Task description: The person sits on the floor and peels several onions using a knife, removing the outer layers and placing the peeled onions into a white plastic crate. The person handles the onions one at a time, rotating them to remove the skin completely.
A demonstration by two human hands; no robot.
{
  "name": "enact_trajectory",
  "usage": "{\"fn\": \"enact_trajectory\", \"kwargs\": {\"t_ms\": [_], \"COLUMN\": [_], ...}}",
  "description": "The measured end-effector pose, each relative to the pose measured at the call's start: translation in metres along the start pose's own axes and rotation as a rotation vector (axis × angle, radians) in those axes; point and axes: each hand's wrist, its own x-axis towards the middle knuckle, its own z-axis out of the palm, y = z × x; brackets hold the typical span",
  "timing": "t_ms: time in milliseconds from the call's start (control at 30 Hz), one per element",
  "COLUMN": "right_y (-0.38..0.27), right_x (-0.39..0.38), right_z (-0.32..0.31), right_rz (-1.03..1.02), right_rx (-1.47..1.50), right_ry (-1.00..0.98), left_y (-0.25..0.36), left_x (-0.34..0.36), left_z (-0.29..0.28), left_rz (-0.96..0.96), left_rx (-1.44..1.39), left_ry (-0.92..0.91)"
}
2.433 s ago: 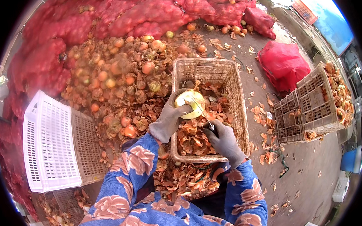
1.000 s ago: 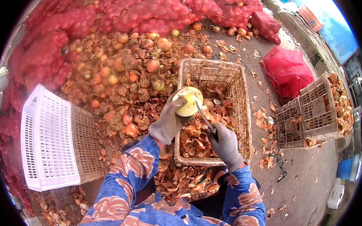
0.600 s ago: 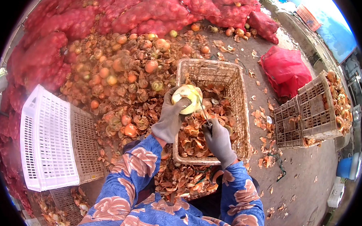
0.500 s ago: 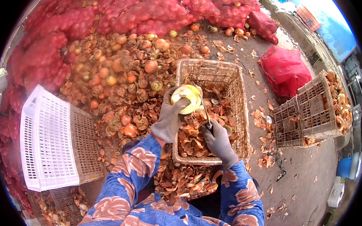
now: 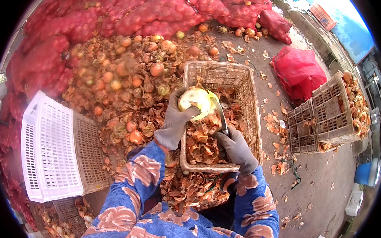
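Note:
My gloved left hand (image 5: 176, 120) is closed round a pale, partly peeled onion (image 5: 194, 99), its thumb pressed on the near side. A knife (image 5: 221, 115) with a curved blade is gripped in my gloved right hand (image 5: 235, 147). The blade reaches up to the onion's right side, where a yellowish flap of skin stands away. Both hands are above a dirty, pale plastic crate (image 5: 257, 117) holding a heap of brown onion skins (image 5: 202, 140). Most of the knife handle is hidden in my right fist.
Loose onions (image 5: 156, 69) and skins spread beyond and left of the crate. Red mesh sacks (image 5: 161, 13) full of onions line the back. White crates (image 5: 49, 147) stand at the left. A red bag (image 5: 298, 68) and a tilted crate of skins (image 5: 330, 114) lie at the right.
The blade has turned outward at the onion's right side, lifting a flap of skin. My right hand has shifted slightly right and down; the left still holds the onion.

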Motion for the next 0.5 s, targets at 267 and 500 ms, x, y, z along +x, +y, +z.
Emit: {"fn": "enact_trajectory", "kwargs": {"t_ms": [267, 500], "right_y": [-0.018, 0.001], "right_x": [-0.015, 0.001], "right_z": [-0.014, -0.01], "right_rz": [0.04, -0.337], "right_rx": [-0.118, -0.165], "right_ry": [-0.001, 0.2], "left_y": [0.011, 0.004], "left_x": [-0.009, -0.003], "left_z": [-0.006, -0.002], "left_rz": [-0.236, -0.3], "left_rx": [-0.251, -0.26], "left_ry": [-0.211, -0.243]}}
